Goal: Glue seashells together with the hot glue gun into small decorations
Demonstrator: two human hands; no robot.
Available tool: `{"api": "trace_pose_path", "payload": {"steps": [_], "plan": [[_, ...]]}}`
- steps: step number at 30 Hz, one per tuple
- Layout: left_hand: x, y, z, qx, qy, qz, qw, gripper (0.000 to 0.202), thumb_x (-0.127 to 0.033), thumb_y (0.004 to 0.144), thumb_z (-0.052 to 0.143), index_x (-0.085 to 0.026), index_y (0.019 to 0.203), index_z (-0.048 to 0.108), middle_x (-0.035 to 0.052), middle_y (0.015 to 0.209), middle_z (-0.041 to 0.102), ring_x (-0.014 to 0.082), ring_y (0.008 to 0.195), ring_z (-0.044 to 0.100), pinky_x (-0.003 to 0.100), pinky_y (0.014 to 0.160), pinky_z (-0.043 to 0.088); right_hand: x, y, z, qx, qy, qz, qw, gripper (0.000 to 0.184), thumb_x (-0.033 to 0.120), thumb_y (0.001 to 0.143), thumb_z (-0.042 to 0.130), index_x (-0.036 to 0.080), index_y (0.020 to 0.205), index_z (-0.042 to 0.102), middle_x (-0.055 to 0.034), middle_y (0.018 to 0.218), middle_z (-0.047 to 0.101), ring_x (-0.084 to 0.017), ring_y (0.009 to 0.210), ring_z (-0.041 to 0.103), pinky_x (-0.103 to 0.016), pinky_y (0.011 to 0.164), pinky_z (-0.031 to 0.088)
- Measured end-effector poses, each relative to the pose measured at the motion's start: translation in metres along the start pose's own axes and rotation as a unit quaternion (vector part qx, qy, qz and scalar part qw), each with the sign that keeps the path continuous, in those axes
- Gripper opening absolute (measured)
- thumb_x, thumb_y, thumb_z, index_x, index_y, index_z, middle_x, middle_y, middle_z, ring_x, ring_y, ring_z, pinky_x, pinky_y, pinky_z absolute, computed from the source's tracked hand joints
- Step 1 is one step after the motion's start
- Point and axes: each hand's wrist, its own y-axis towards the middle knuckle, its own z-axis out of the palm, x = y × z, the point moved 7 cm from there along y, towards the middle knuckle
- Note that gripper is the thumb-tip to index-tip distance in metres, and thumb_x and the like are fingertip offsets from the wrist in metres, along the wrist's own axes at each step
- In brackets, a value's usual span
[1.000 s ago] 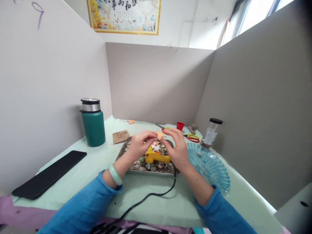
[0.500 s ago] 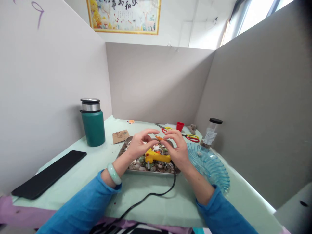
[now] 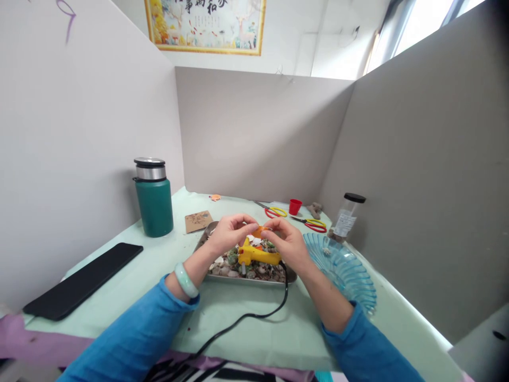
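Note:
Between my two hands is a small, thin orange piece (image 3: 260, 232), held over the tray; its exact kind is too small to make out. My left hand (image 3: 234, 233) pinches its left end between thumb and fingers. At its right end, the thumb and fingers of my right hand (image 3: 287, 241) are closed on it. Below lies a metal tray (image 3: 246, 281) full of shells and small stones (image 3: 226, 269). A yellow hot glue gun (image 3: 260, 257) rests on them, nozzle down, its black cord (image 3: 254, 316) running toward me.
A green flask (image 3: 154, 207) and a black flat pad (image 3: 85, 281) stand to the left, near a brown card (image 3: 199, 221). Behind are two pairs of scissors (image 3: 275, 212) and a red cup (image 3: 295, 206). On the right are a blue glass plate (image 3: 350, 270) and a clear jar (image 3: 345, 218).
My fingers have closed in on the orange piece from both sides. It now shows a broader face. The glue gun lies where it was, and the whole view has shifted slightly.

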Motion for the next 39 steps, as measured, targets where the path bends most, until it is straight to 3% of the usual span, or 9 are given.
{"api": "trace_pose_path", "payload": {"steps": [4,7,14,18,23,27,31,39], "plan": [[0.001,0.000,-0.007,-0.059,-0.009,-0.012,0.998,0.024,-0.037,0.073,0.064,-0.013,0.073,0.062,-0.0023,0.055,0.056,0.0045,0.039,0.041,0.018,0.038,0.033,-0.002,0.000,-0.004,-0.032,-0.025,0.005,0.999,0.018,0.031,0.075,0.065,0.021,0.088,0.058,-0.0002,0.081,0.063,-0.015,0.075,0.056,-0.028,0.073,0.044],[0.002,0.001,-0.010,-0.076,-0.017,-0.021,0.997,0.026,-0.038,0.073,0.065,-0.013,0.071,0.061,-0.0043,0.046,0.050,0.0049,0.038,0.040,0.017,0.038,0.031,-0.006,0.001,-0.002,-0.015,-0.038,0.024,0.999,0.016,0.032,0.075,0.064,0.020,0.083,0.058,-0.0003,0.078,0.063,-0.015,0.072,0.056,-0.028,0.071,0.044],[0.004,0.002,-0.005,-0.025,-0.016,-0.032,0.999,0.031,-0.039,0.076,0.061,-0.013,0.093,0.062,-0.0050,0.046,0.049,0.0072,0.041,0.044,0.019,0.043,0.036,-0.010,0.002,0.001,0.017,0.009,0.036,0.999,0.012,0.031,0.077,0.061,0.019,0.079,0.060,0.0000,0.075,0.062,-0.016,0.072,0.057,-0.028,0.070,0.044],[0.005,0.003,-0.007,-0.021,0.008,-0.035,0.999,0.031,-0.042,0.074,0.061,-0.013,0.082,0.064,-0.0010,0.057,0.057,0.0056,0.042,0.041,0.018,0.039,0.031,-0.011,0.002,0.002,0.037,0.003,0.045,0.998,0.013,0.031,0.077,0.062,0.018,0.080,0.062,-0.0009,0.076,0.064,-0.016,0.073,0.058,-0.028,0.070,0.044],[0.001,0.002,-0.006,-0.016,0.001,-0.030,0.999,0.029,-0.042,0.073,0.061,-0.013,0.076,0.063,0.0010,0.064,0.060,0.0050,0.044,0.041,0.017,0.040,0.030,-0.010,0.002,-0.001,0.015,-0.011,0.040,0.999,0.016,0.034,0.077,0.062,0.018,0.078,0.062,-0.0003,0.074,0.064,-0.014,0.069,0.056,-0.025,0.065,0.042],[0.000,0.002,-0.007,-0.020,0.019,-0.027,0.999,0.032,-0.044,0.074,0.059,-0.013,0.079,0.065,0.0002,0.060,0.058,0.0053,0.043,0.041,0.018,0.040,0.031,-0.009,0.003,-0.001,0.014,-0.017,0.029,0.999,0.017,0.034,0.077,0.061,0.018,0.076,0.063,-0.0006,0.073,0.064,-0.015,0.067,0.056,-0.025,0.064,0.042],[0.001,0.002,-0.008,-0.023,0.023,-0.037,0.999,0.034,-0.042,0.074,0.060,-0.015,0.095,0.068,0.0029,0.075,0.064,0.0056,0.046,0.044,0.018,0.041,0.035,-0.008,0.003,0.000,0.020,-0.010,0.027,0.999,0.017,0.035,0.078,0.060,0.019,0.077,0.063,-0.0008,0.073,0.065,-0.016,0.069,0.058,-0.027,0.066,0.044],[0.004,0.004,-0.005,0.002,0.019,-0.047,0.999,0.027,-0.037,0.069,0.068,-0.015,0.085,0.065,0.0017,0.073,0.064,0.0051,0.046,0.046,0.016,0.040,0.036,-0.007,0.002,0.000,0.018,-0.024,0.009,1.000,0.016,0.035,0.079,0.060,0.019,0.079,0.066,-0.0025,0.078,0.067,-0.018,0.075,0.060,-0.030,0.073,0.046]]}}
